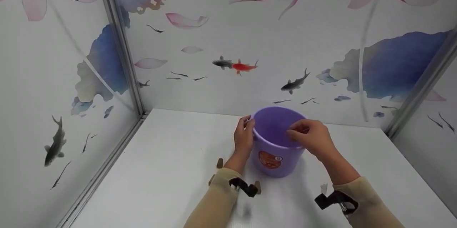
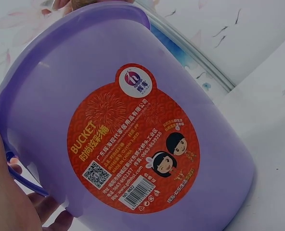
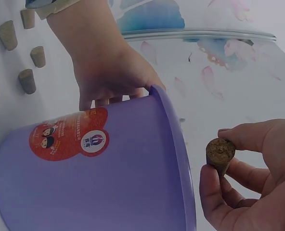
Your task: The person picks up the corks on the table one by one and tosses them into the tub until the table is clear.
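Note:
A purple plastic bucket (image 1: 291, 162) with a round red label (image 2: 133, 144) stands on the white table. My left hand (image 1: 244, 137) grips its left side at the rim, thumb over the edge and fingers along the outside wall. Beside those fingers a bit of the bucket's handle (image 2: 27, 184) shows. Over the right part of the bucket's opening is my right hand (image 1: 316, 138). In the right wrist view it pinches a tapered brown cork stopper (image 3: 221, 155) between thumb and fingertips, next to the rim; the head view hides the stopper behind the fingers.
Several more cork stoppers (image 1: 220, 163) stand on the white tabletop (image 1: 160, 171) around my left forearm. White panels (image 1: 221, 88) printed with fish and lotus flowers enclose the table at the back and sides. Black mounts (image 1: 335, 199) are strapped to both wrists.

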{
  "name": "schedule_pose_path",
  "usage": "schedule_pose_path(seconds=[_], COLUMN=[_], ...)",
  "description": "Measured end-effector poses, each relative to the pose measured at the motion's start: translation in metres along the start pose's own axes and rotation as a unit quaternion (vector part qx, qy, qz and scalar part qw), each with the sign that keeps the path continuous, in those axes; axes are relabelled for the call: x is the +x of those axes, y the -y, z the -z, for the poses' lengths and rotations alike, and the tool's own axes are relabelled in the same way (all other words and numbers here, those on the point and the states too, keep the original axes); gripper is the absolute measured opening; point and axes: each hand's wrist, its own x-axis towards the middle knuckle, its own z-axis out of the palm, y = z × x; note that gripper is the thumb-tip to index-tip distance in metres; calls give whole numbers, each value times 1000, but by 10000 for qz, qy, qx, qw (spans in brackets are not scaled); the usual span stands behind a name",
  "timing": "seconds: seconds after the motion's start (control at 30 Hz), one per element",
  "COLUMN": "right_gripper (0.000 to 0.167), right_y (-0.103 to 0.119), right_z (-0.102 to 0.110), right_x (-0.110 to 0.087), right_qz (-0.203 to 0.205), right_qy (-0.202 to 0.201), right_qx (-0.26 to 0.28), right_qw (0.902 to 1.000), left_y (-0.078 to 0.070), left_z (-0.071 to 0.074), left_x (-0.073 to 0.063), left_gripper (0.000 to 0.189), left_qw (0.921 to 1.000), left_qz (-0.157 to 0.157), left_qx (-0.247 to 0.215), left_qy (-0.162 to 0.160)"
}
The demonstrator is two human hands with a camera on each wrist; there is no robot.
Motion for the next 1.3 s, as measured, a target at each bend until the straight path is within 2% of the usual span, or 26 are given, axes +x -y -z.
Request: schedule_pose_path(seconds=[0.23, 0.5, 0.67, 1.0, 1.2, 1.3], right_gripper=[27, 29, 32, 34, 33, 33], right_y=[-3, -3, -3, -11, -11, -8], right_z=[2, 0, -1, 4, 1, -1], right_x=[11, 22, 29, 39, 44, 45], right_qz=[-109, -425, -583, -497, -494, -524], right_qy=[91, 288, 344, 286, 187, 190], right_qx=[383, 904, 861, 778, 758, 696], right_qw=[9992, 9946, 9940, 9953, 9957, 9960], left_y=[1, 0, 0, 3, 3, 3], left_z=[1, 5, 3, -5, -3, 0], left_x=[1, -1, 0, -2, 0, 1], left_gripper=[44, 43, 42, 44, 45, 44], left_qw=[10000, 10000, 10000, 10000, 9999, 9999], left_qz=[8, 6, 18, 50, -90, -41], left_qx=[-45, -11, 28, -30, -102, -92], left_qy=[25, -22, -28, 52, 41, -1])
